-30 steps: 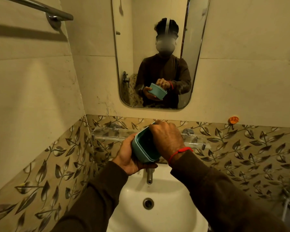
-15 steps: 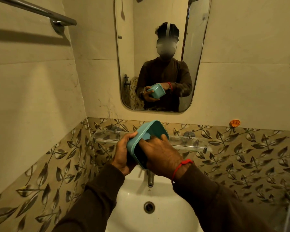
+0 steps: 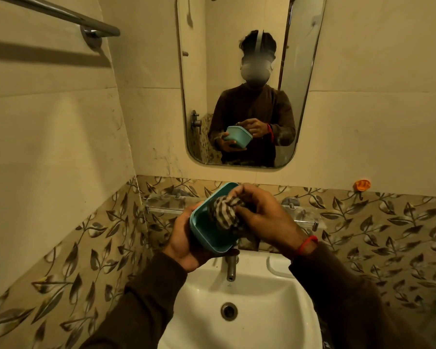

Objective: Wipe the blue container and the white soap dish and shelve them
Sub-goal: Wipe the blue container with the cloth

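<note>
The blue container [image 3: 207, 230] is tilted with its open mouth toward me, held above the sink's tap. My left hand [image 3: 184, 245] grips it from below and the left side. My right hand [image 3: 264, 217] holds a striped cloth [image 3: 224, 212] bunched in its fingers, and the cloth sits inside the container's mouth. A white soap dish [image 3: 277, 267] lies on the sink's back rim at the right, partly hidden by my right forearm. The glass shelf [image 3: 166, 205] runs along the wall behind my hands.
A white sink [image 3: 262, 311] with a metal tap [image 3: 230, 269] is below my hands. A mirror [image 3: 237, 71] hangs above the shelf and a towel bar [image 3: 68, 17] is at the upper left. An orange hook [image 3: 362, 185] sticks to the right wall.
My right hand has drawn back out of the container, so the striped cloth now shows at its mouth. The container has tipped a little and stays over the tap.
</note>
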{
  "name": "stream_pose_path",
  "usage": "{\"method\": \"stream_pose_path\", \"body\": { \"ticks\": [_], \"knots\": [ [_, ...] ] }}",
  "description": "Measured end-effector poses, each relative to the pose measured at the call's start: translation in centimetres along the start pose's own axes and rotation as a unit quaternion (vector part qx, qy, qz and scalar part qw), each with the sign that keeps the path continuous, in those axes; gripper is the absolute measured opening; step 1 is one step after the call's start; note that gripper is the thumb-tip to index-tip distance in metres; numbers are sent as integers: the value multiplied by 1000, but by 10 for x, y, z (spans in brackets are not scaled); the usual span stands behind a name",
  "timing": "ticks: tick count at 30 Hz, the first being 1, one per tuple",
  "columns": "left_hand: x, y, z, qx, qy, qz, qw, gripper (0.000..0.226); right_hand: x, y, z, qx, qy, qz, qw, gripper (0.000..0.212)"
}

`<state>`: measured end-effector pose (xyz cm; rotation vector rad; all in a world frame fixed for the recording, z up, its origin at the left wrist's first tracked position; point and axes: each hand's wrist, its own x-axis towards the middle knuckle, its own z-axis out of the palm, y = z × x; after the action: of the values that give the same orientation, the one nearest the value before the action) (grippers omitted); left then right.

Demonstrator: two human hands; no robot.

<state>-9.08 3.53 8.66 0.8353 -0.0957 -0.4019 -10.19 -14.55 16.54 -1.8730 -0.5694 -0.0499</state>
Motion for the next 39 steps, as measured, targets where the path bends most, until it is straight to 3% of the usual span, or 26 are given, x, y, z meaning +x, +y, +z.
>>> {"method": "stream_pose_path", "body": {
  "ticks": [2,4,6,13,18,21,26,28,30,34,36,39],
  "knots": [
    [0,-5,3,2,3,-8,1000,60,4,4,4,-157,78,3,985,19],
    [-1,-10,10,17,0,-24,1000,60,5,8,12,-327,98,16,940,24],
    [-1,-15,14,30,3,-32,999,59,7,12,23,-408,99,-16,908,29],
    [-1,-6,1,11,44,-1,999,65,-1,7,26,-322,-46,-90,941,43],
    [-4,-4,-2,32,58,-31,997,66,-2,0,23,-313,-165,-116,928,39],
    [-8,0,-3,39,39,-68,996,70,-2,-4,17,-333,-227,-107,909,41],
    [-12,-8,-3,87,33,-155,984,70,-1,-4,8,-408,-326,-124,844,39],
    [-14,-14,-2,64,14,-170,983,71,-1,-3,4,-448,-318,-134,825,40],
    [-15,-12,-2,35,-18,-165,986,69,0,-3,-3,-511,-260,-171,801,45],
    [-12,0,-2,6,5,-148,989,76,6,-8,-11,-617,-200,-248,720,54],
    [-10,4,0,13,17,-141,990,80,9,-12,-11,-636,-178,-259,705,60],
    [-10,10,7,29,4,-130,991,75,9,-11,-8,-645,-142,-245,710,66]
  ]
}}
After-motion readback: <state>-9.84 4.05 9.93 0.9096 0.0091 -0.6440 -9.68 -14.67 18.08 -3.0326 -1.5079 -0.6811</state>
